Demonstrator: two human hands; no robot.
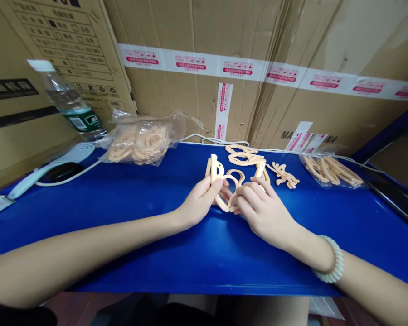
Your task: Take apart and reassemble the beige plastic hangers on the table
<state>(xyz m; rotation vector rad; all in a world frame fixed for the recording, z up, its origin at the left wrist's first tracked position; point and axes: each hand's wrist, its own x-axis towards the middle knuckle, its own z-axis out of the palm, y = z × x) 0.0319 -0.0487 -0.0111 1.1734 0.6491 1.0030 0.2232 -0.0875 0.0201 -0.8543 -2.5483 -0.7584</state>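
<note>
My left hand (203,195) is closed on a beige looped frame piece (221,206) with curved openings and a straight upright end. It is raised a little above the blue table, and its exact kind is unclear. My right hand (261,206) has its fingers curled on the right side of the same piece, though its fingertips are partly hidden. Just behind the hands lie more beige looped pieces (246,158). To their right is a small heap of thin, curvy beige parts (284,175).
A clear bag of beige pieces (139,142) lies at the back left, near a water bottle (76,111) and a pale hairbrush (59,160). Another bagged bundle (333,170) lies at the right. A white cable (275,150) runs along the cardboard boxes (190,99) behind the blue table (139,262).
</note>
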